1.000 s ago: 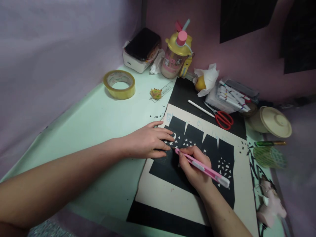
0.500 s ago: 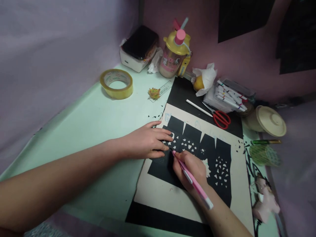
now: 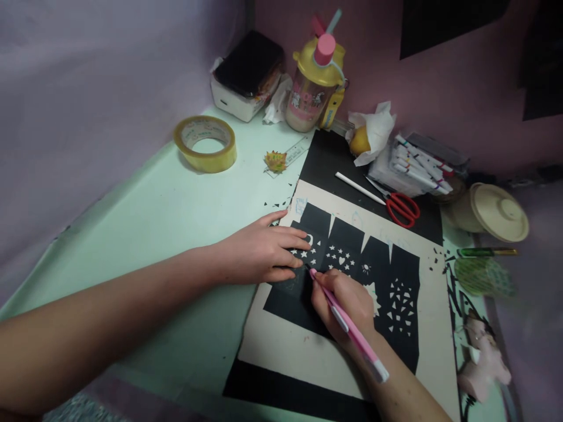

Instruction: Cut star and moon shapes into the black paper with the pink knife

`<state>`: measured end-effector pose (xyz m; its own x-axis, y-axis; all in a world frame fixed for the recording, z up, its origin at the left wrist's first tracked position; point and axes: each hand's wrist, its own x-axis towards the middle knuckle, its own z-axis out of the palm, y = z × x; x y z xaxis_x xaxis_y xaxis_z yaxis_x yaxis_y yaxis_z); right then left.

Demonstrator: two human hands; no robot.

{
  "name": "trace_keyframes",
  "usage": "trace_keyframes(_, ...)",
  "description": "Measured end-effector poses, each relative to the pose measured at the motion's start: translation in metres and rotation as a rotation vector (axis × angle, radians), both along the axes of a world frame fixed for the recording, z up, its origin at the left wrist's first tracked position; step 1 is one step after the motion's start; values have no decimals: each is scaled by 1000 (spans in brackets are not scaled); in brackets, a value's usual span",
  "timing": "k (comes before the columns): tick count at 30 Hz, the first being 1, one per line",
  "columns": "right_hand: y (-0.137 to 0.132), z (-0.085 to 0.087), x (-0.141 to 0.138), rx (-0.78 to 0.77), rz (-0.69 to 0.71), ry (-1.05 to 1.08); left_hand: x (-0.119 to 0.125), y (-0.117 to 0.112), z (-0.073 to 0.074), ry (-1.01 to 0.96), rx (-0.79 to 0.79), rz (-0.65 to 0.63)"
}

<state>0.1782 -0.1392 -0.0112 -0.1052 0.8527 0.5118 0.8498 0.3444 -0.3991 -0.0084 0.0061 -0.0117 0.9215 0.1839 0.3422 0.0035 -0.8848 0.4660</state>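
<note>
A black paper sheet (image 3: 285, 296) with notched flaps along its far edge lies on a pale board (image 3: 281, 346). Small stars, hearts, triangles and a larger jagged shape are cut out of it. My left hand (image 3: 266, 249) rests flat on the sheet's left part, fingers spread. In my right hand (image 3: 345, 299) is a pink pen-shaped craft knife (image 3: 352, 325), gripped like a pencil. Its dark tip meets the paper just beside my left fingertips; the exact point of contact is too small to make out.
Red-handled scissors (image 3: 402, 209) and a white stick (image 3: 358, 187) lie beyond the board. Around stand a tape roll (image 3: 206, 161), a yellow-lidded bottle (image 3: 314, 88), a marker box (image 3: 413, 167), a lidded cream pot (image 3: 497, 211) and a pink gadget (image 3: 484, 369). Black scraps are scattered about.
The camera view has shifted slightly, so objects at the right and back appear displaced. Both hands and the craft knife stay in nearly the same place on the black paper.
</note>
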Motion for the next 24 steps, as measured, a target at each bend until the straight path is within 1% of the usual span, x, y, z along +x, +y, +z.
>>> trace_keyframes(4, 0, 3, 0, -20, 18, 10, 0, 0, 0, 0, 8, 0)
trace_keyframes(7, 1, 4, 1, -22, 5, 23, 0, 1, 0, 0, 17, -5)
trace_keyframes(14, -1, 7, 3, -171, -5, 111, 0, 1, -1, -5, 37, -18)
trace_keyframes(16, -1, 7, 3, -168, 0, 126, -1, 1, -1, -9, 39, -21)
trace_keyframes(20, -1, 7, 4, -103, -12, 195, -1, 1, 0, -15, 38, -27)
trace_keyframes(24, -1, 6, 4, -108, -22, 222, -1, 0, 0, -37, 50, -27)
